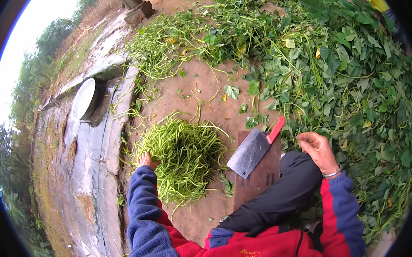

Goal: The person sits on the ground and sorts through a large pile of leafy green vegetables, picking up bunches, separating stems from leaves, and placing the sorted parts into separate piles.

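My left hand (148, 161) rests at the left edge of a round heap of cut green stems (186, 157); its fingertips are partly among the stems, and whether they grip any cannot be told. My right hand (318, 150) is raised above my bent knee, fingers curled, with nothing visible in it; a metal bracelet circles the wrist. Between the hands, a cleaver (251, 152) with a red handle lies on a wooden board (256, 185), its handle pointing up and right. My dark-trousered leg covers part of the board.
Leafy green vines (350, 75) lie piled along the right and top. Leafless stems (159, 43) are spread at the upper left. A round metal basin (84, 99) stands on the wet concrete ledge (99, 158) at left. A post base (138, 11) stands at the top.
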A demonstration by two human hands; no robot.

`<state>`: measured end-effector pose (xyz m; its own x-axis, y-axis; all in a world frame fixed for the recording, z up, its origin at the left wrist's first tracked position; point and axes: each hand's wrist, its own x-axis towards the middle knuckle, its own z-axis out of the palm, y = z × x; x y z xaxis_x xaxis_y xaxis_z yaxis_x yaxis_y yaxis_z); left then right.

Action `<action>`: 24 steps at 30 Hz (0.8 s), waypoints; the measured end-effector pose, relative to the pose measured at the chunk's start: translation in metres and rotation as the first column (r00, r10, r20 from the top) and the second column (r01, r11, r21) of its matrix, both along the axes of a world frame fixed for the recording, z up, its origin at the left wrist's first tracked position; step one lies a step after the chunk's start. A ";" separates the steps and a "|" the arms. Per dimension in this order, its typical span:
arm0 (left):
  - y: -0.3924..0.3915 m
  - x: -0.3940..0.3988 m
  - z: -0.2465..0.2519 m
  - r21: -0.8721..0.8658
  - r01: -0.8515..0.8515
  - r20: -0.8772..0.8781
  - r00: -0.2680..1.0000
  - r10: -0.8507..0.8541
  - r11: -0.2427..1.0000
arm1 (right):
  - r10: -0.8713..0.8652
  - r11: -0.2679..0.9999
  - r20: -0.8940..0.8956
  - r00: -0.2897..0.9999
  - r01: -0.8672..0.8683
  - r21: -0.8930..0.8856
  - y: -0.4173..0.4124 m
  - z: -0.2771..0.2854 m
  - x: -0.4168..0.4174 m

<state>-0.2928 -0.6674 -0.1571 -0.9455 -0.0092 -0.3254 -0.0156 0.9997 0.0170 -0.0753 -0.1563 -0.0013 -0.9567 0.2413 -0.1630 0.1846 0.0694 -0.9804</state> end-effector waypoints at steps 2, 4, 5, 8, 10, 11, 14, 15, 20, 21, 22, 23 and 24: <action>0.000 0.014 -0.012 -0.092 -0.042 -0.018 0.999 0.040 0.995 | -0.026 1.000 0.034 0.999 0.026 -0.001 -0.001 -0.001 0.001; -0.002 0.023 -0.024 -0.199 -0.073 -0.247 0.969 0.022 0.977 | -0.017 0.999 0.013 1.000 0.017 0.038 -0.001 -0.001 0.001; -0.004 0.025 -0.030 -0.204 -0.105 -0.325 0.945 0.034 0.973 | -0.014 0.998 0.007 1.000 0.014 0.056 -0.002 -0.001 0.001; -0.014 0.034 -0.056 -0.127 -0.204 -0.199 0.964 0.176 0.971 | -0.025 0.996 -0.001 1.000 0.025 0.083 -0.002 -0.001 0.003; -0.016 0.041 -0.079 0.036 -0.309 -0.064 0.948 0.310 0.950 | -0.044 0.997 -0.014 0.999 0.045 0.063 -0.003 -0.001 0.004; -0.015 0.044 -0.091 0.086 -0.353 -0.015 0.935 0.355 0.932 | -0.054 0.997 -0.018 0.998 0.055 0.056 -0.003 -0.002 0.005; -0.011 0.046 -0.114 0.154 -0.400 0.172 0.911 0.374 0.904 | -0.078 0.992 -0.010 0.997 0.079 0.095 -0.002 -0.004 0.007; -0.009 0.047 -0.118 0.181 -0.392 0.237 0.907 0.347 0.902 | -0.080 0.993 -0.009 0.997 0.081 0.091 -0.002 -0.004 0.007; -0.016 0.052 -0.107 0.236 -0.377 0.277 0.909 0.310 0.895 | -0.112 0.991 -0.033 0.993 0.114 0.063 0.006 -0.010 0.013; -0.023 0.055 -0.101 0.240 -0.386 0.296 0.903 0.312 0.891 | -0.151 0.987 -0.054 0.987 0.153 0.040 0.010 -0.011 0.016; -0.031 0.054 -0.096 0.187 -0.323 0.212 0.935 0.283 0.928 | -0.191 0.981 -0.072 0.979 0.192 0.016 0.014 -0.013 0.021; -0.044 0.054 -0.089 0.127 -0.248 0.118 0.965 0.234 0.960 | -0.229 0.973 -0.090 0.969 0.229 -0.010 0.018 -0.015 0.027; -0.054 0.047 -0.083 0.388 -0.453 0.158 0.891 0.426 0.803 | -0.257 0.966 -0.086 0.963 0.257 -0.008 0.024 -0.016 0.035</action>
<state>-0.2463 -0.7216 -0.2403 -0.8508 -0.2746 -0.4481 -0.4658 0.7888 0.4010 -0.0403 -0.1323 -0.0177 -0.8726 0.4814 -0.0822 0.1119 0.0333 -0.9932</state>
